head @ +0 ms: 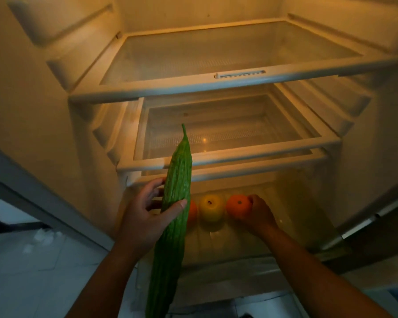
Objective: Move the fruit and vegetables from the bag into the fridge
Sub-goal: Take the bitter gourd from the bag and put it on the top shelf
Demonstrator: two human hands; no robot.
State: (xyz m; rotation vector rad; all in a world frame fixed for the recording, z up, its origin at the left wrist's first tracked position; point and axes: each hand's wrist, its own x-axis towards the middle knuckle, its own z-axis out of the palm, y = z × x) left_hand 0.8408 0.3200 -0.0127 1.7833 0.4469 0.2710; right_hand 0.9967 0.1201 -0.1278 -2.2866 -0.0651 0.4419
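Note:
A long green ridged gourd (174,210) stands nearly upright in front of the open fridge, and my left hand (145,214) grips it around the middle. My right hand (260,214) reaches into the bottom compartment (230,244) and holds an orange (238,206) against its floor. Beside it to the left sits a yellow apple (210,208). Another orange (191,212) lies further left, half hidden behind the gourd. The bag is out of view.
Two glass shelves, the upper shelf (216,58) and the middle shelf (225,134), hold nothing. The fridge wall (32,111) rises on the left, the door frame (377,214) on the right. Pale floor tiles (32,260) show at lower left.

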